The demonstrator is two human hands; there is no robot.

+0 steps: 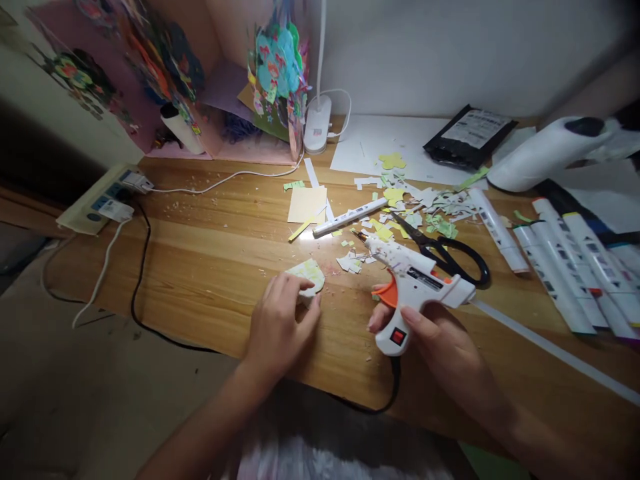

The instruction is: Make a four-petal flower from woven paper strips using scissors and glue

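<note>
My right hand [440, 340] is wrapped round the handle of a white hot glue gun [417, 270] with an orange trigger and a red switch. Its nozzle points up and to the left, and a long glue stick [550, 347] trails out of the back. At the table's front, my left hand [283, 320] has its fingers and thumb curled at a small white and yellow-green paper cutout [311, 275], partly covering it. Black-handled scissors [445, 257] lie just behind the glue gun, partly hidden by it.
Paper scraps [425, 207] and a white marker [350, 217] lie behind the gun. More markers [560, 273], a white bottle [545, 153] and a black package [470, 137] are at right. A power strip [100, 200] and a decorated box [250, 143] stand at left.
</note>
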